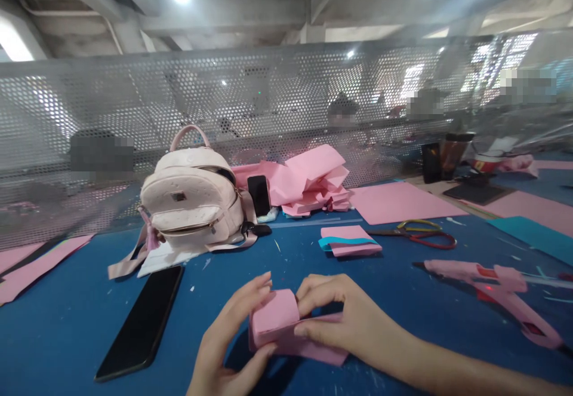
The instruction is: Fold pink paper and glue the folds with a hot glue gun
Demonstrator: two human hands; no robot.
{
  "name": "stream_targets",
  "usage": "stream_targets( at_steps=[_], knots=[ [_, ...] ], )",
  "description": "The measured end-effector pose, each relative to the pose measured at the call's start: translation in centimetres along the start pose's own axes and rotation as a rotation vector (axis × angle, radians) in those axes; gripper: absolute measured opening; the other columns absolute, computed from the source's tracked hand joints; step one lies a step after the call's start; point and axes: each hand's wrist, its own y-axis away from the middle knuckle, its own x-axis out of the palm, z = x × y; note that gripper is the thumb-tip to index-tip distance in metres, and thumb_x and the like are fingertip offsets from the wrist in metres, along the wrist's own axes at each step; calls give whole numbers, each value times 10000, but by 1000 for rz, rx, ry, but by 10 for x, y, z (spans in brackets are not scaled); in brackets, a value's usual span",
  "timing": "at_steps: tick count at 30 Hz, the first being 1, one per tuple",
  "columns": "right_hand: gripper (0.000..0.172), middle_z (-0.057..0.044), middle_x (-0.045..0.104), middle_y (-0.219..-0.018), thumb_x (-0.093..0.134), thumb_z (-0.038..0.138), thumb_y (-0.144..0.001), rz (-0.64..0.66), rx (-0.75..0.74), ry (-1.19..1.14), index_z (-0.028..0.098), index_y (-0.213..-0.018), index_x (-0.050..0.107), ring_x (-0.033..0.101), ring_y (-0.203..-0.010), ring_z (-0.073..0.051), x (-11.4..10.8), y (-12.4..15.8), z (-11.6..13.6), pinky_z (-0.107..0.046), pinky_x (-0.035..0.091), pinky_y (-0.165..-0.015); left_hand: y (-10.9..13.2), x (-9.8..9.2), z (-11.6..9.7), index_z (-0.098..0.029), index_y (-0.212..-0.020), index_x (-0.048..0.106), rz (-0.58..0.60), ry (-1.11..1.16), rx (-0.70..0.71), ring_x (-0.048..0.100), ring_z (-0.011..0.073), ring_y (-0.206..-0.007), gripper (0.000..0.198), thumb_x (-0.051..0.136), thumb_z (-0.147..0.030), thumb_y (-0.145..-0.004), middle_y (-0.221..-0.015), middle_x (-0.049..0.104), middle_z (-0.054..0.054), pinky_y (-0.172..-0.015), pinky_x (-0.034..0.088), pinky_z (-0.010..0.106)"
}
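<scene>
Pink folded sheet (274,317) sits at the near middle of the blue counter (67,324), between both hands, one end curled up into a rounded fold and the rest lying flat toward the right. From my remote seat I see the left hand (226,342) cupped around the left side of that fold. Its fingers (250,291) are half closed and laid against the top, and the thumb presses in from the near side. The right hand (353,324) comes in from the near right with the forearm low over the counter. Its fingers (320,285) are bent down and pinch the sheet just right of the fold, thumb along the near edge.

A black phone (142,323) lies face up to the left. Beyond it stands a pale pink backpack (190,202); I cannot read the small plate on its front. Far of the hands lies a small pink stack (349,241) with a teal strip. Scissors (421,235) lie just right of it, and a pink glue gun (496,288) lies at the right.
</scene>
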Motion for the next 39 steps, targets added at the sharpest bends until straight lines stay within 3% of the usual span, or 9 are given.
stream_targets(
  at_steps=[2, 5, 15, 25, 31, 39],
  knots=[
    [51, -18, 723, -765, 799, 277, -772, -3, -10, -7, 226, -767, 802, 644, -770, -171, 2, 0, -4, -282, 483, -709, -6, -8, -3, -271, -1274, 633, 86, -128, 147, 598, 299, -1258, 476, 746, -204, -816, -1388, 608, 124, -1025, 518, 403],
    [18, -17, 729, -754, 791, 217, -765, 8, -32, 21, 231, -758, 802, 645, -771, -170, 4, 2, -4, -276, 473, -687, -12, -17, -8, -250, -1243, 639, 146, -231, 257, 628, 286, -1221, 469, 759, -166, -797, -1379, 611, 138, -953, 569, 358],
    [128, 18, 719, -707, 724, 92, -758, -4, -259, 295, 202, -693, 742, 592, -666, -126, 6, 5, 6, -267, 427, -647, -13, -19, -15, -255, -1130, 709, 148, -335, 367, 703, 264, -1106, 371, 744, -112, -790, -1169, 748, 88, -985, 566, 396],
    [128, 22, 721, -757, 708, 108, -815, -9, -304, 414, 213, -754, 747, 571, -701, -126, 0, 5, 0, -284, 397, -690, -18, -23, -15, -212, -1093, 696, 167, -366, 389, 717, 229, -1073, 302, 698, -68, -827, -1114, 763, 78, -999, 559, 373],
    [45, 13, 712, -770, 751, 164, -828, -20, -313, 393, 200, -803, 751, 557, -703, -124, -8, 2, -1, -276, 386, -686, -18, -23, -15, -201, -1191, 644, 163, -363, 271, 704, 188, -1085, 342, 687, -128, -860, -1177, 723, 97, -932, 579, 258],
    [129, 17, 706, -764, 722, 69, -800, -29, -344, 387, 197, -793, 733, 565, -715, -121, -7, 1, -2, -276, 385, -695, -17, -20, -15, -222, -1205, 630, 129, -313, 229, 710, 195, -1050, 374, 720, -182, -844, -1148, 727, 78, -907, 591, 271]
  ],
)
